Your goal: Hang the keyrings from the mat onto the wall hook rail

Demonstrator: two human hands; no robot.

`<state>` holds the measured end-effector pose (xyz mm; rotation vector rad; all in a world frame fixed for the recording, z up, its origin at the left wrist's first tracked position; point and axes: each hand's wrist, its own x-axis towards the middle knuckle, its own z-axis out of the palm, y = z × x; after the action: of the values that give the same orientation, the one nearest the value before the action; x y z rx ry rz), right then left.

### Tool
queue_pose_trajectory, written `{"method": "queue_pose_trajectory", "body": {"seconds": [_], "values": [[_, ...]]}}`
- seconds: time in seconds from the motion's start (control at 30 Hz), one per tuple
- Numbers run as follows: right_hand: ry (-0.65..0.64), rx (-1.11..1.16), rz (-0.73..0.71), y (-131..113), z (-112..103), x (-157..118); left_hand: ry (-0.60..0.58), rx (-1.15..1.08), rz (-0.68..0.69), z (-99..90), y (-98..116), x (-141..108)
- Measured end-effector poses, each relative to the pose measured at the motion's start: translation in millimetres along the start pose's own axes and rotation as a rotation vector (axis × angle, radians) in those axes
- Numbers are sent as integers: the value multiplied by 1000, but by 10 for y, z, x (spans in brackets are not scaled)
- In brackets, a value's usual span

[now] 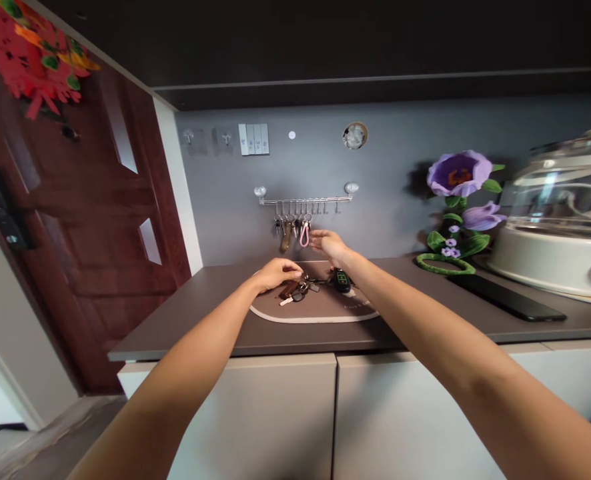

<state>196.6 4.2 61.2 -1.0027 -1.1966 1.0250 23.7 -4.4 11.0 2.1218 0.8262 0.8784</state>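
My left hand (271,275) is low over the mat, thumb and fingers drawn together at the edge of a bunch of keys (303,288). That bunch has a brown fob and a white-tipped key, and lies on the rounded brown mat (320,319). Raised in front of the wall, my right hand (328,245) has its fingers stretched to the left, beside a pink strap (304,235). The strap hangs from a metal hook rail (305,200), along with several keys and a brown fob (286,237). Under my right wrist, a black car key (342,281) rests on the mat.
A black phone (508,298) lies on the counter at the right, before a purple artificial flower (459,175) and a white appliance (550,257) with a clear top. A dark cabinet (325,47) overhangs the counter. Left stands a red-brown door (90,200).
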Motion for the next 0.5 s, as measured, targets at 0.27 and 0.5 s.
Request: {"method": "queue_pose_trajectory", "body": {"seconds": [0.27, 0.5], "values": [[13, 22, 1, 208, -2, -217, -100, 93, 18, -46, -23, -1], [-1, -79, -70, 422, -81, -232, -119, 146, 42, -55, -72, 9]]}}
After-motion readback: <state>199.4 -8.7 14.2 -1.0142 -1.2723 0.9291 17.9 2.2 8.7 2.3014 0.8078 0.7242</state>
